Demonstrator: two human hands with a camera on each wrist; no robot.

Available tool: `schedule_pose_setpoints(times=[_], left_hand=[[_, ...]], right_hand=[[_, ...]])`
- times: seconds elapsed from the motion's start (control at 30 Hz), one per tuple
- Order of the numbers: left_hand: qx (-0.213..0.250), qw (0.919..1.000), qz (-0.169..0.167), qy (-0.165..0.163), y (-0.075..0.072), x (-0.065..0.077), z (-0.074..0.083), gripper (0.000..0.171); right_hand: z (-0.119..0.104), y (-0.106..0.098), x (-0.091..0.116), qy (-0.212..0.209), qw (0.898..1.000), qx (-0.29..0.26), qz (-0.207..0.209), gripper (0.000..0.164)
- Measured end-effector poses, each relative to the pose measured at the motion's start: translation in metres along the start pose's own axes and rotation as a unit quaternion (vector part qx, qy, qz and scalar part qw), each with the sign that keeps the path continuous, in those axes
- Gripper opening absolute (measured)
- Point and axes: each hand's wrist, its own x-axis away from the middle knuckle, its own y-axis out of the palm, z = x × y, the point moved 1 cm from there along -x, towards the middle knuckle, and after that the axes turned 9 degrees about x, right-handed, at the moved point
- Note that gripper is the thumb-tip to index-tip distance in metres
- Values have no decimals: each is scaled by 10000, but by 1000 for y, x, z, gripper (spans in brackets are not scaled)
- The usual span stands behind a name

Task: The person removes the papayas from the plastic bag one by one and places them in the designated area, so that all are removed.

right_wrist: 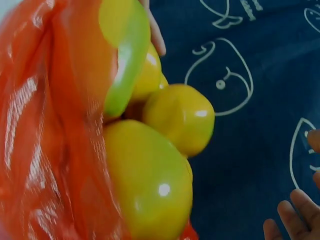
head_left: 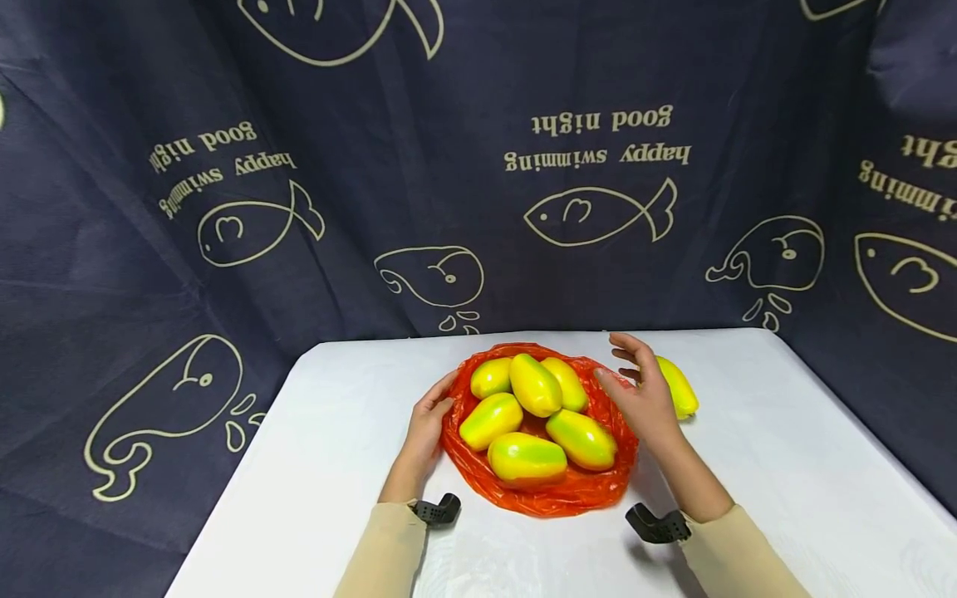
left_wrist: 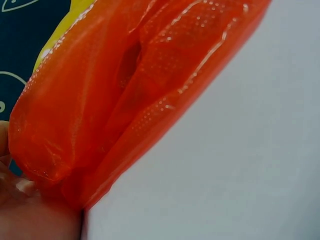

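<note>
See red plastic bag [head_left: 553, 502] on white table [head_left: 336, 432], lying wide open with crumpled rim, between 5 and 6 o'clock from centre of head view. Count six yellow-green fruit [head_left: 527, 459] inside. Taking bag's middle as dial, with 12 o'clock away from the person, place them at 7, 9, between 10 and 11, 12, 1 and between 3 and 4.

Find lone fruit [head_left: 680, 389] outside on the table, between 2 and 3 o'clock, partly hidden by right hand [head_left: 645, 397]. Record right hand on much the same bearing, by the bag's rim, with spread, loosely bent fingers and thumb standing off towards the bag. In right wrist view see those fingers at 4 o'clock, apart from bag and fruit.

Place left hand [head_left: 428, 422] at 9 o'clock, touching bag's outer side. In left wrist view get only part of it, at 8 o'clock, against red film; cannot tell whether pinching a fold or just resting there.

Note cream sleeves [head_left: 392, 544] at 8 and 4 o'clock, with black wrist devices [head_left: 441, 510]. Note dark blue cloth [head_left: 419, 149] hanging beyond table at 12 o'clock, patterned with pale fish and whales, lettered upside down
</note>
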Motion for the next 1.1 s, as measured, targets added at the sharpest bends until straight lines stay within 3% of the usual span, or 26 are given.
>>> schedule_pose_setpoints(times=[0.27,0.67,1.1], left_hand=[[-120,9997,161,-107,-1,1,0,44],[-119,9996,262,77,-1,2,1,44],[-89,9994,275,203,-2,1,0,45]], right_hand=[[-10,18,3,-178,9986,181,-470,61],[-9,41,4,-265,9948,310,-935,68],[-5,58,-2,64,9877,604,-1444,74]])
